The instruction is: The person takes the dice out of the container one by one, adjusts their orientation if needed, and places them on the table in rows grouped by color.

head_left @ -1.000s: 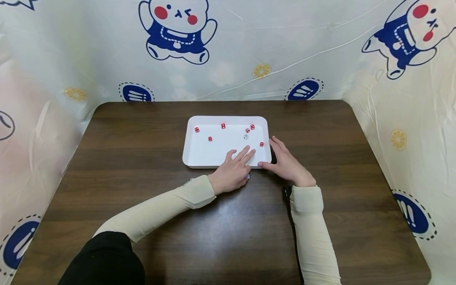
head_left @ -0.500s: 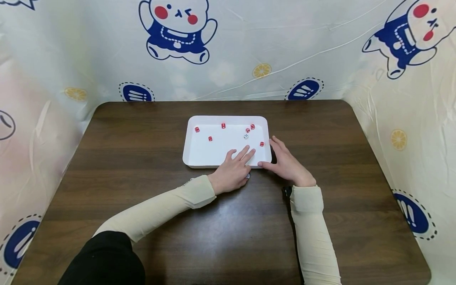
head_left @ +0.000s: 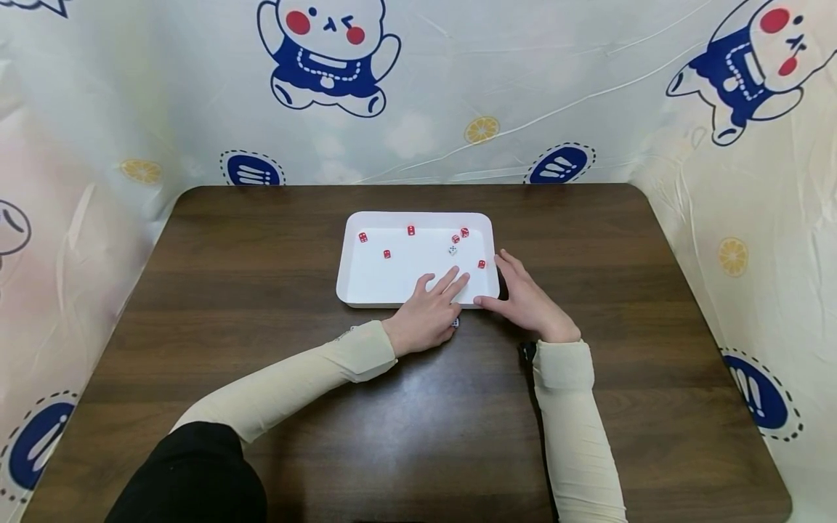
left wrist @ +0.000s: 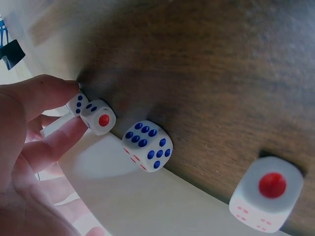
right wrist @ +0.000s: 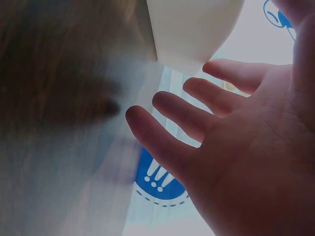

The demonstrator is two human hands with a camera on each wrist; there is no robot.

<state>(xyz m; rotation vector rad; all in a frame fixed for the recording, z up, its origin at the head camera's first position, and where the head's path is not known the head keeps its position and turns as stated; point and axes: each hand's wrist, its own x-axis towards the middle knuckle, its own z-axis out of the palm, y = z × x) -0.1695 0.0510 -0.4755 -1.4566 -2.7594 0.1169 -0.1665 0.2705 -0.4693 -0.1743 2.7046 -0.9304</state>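
Left hand point(head_left: 425, 319) pinched a white die point(left wrist: 78, 104) beside the near wall of the tray point(head_left: 373, 282), apparently aligning it, with careful release called for next; right hand point(head_left: 532, 303) spread wide.

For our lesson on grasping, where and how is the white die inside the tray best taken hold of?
Probably from above, pinching its left and right sides as the head view shows them. The white die is a small cube lying flat in the tray; a red die crowds its far side, while left and right are free.
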